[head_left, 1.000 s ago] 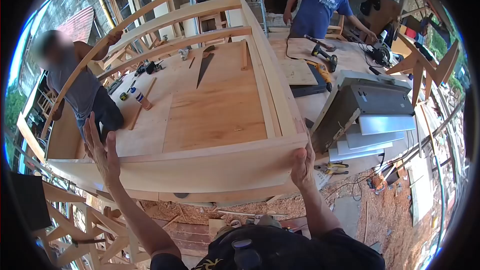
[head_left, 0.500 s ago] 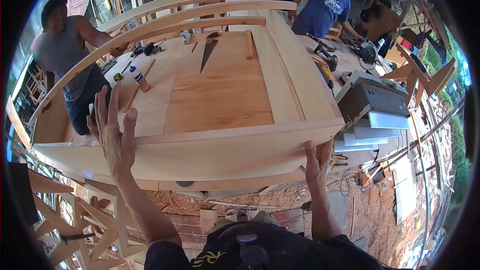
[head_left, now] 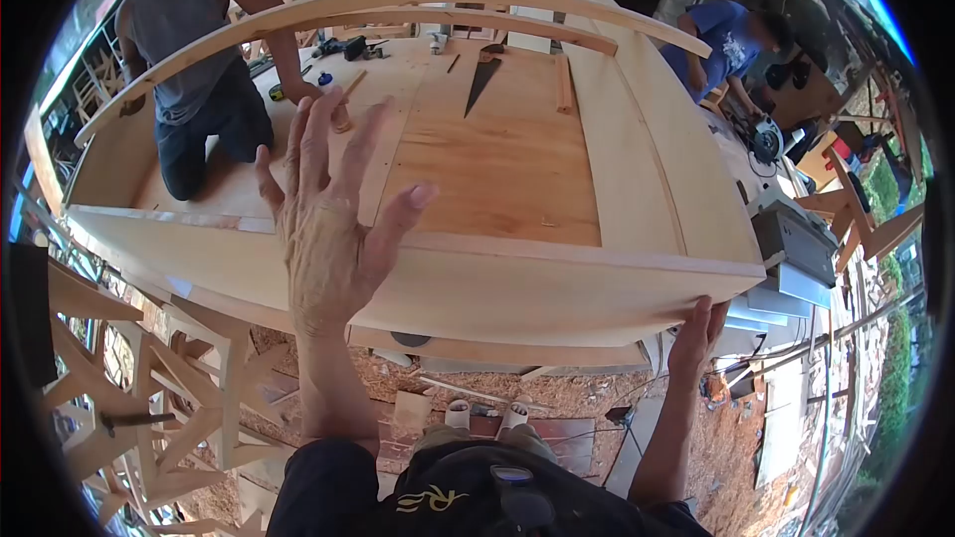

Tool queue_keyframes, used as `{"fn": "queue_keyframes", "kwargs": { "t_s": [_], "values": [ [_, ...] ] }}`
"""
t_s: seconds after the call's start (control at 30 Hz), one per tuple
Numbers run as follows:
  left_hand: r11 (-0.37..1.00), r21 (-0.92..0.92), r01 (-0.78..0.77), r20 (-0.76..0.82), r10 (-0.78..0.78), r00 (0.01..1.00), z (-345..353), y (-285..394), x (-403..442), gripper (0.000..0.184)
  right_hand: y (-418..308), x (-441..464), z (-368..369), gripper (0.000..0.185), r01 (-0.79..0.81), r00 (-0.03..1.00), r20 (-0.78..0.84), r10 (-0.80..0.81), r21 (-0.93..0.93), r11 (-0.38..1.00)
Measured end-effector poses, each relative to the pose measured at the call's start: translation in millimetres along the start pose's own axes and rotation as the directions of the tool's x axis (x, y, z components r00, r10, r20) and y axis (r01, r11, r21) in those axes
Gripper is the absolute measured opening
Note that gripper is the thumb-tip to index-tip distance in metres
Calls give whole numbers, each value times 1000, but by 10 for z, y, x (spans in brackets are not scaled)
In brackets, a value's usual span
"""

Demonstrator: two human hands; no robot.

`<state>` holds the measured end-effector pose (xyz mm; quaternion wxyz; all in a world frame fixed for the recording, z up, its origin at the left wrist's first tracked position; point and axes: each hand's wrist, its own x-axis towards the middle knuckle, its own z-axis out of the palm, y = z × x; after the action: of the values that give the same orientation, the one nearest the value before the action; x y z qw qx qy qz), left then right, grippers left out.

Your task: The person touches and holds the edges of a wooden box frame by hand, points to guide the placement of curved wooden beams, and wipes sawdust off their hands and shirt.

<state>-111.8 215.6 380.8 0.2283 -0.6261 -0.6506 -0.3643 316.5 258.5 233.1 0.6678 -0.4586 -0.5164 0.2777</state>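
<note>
My left hand [head_left: 333, 229] is raised with fingers spread in front of the long pale wooden side board [head_left: 497, 288], holding nothing. It hides part of the board's top edge. My right hand [head_left: 693, 343] rests against the face of this board near its right end, fingers stretched upward; some of them are partly hidden. Behind the board lies a plywood panel [head_left: 497, 169] with a handsaw [head_left: 483, 80] on it. A bottle [head_left: 341, 119] stands past my left fingertips, partly covered by them.
A person in a grey sleeveless top [head_left: 179, 30] kneels on the panel, one arm reaching down near the bottle. Curved wooden beams [head_left: 398, 2] span the frame. Another person [head_left: 726, 45] works by a circular saw [head_left: 766, 139]. Wooden frames [head_left: 179, 388] stand at lower left.
My view has shifted, and my left hand now appears larger and further right. The kneeling person has leaned in, with an arm lowered toward the bottle. My right hand stays at the board's end.
</note>
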Motion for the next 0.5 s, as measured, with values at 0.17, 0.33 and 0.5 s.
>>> {"fn": "queue_keyframes", "kwargs": {
  "t_s": [0.17, 0.33, 0.5],
  "values": [
    [1000, 9, 1, -14, -1, 1000, -12, 22, -3, 73, 39, -10, 32, 74, -38, 998, -40, 38, 1, 999],
    [1000, 6, 19, -39, -19, 999, 22, 3, -18, 73, 1, 3, 28, 71, -79, 996, -51, 75, -85, 993],
    [995, -24, 99, 11, -99, 995, -1, 79, 6, 64, -62, -47, -15, 67, -27, 999, 19, 30, -134, 991]
  ]
}}
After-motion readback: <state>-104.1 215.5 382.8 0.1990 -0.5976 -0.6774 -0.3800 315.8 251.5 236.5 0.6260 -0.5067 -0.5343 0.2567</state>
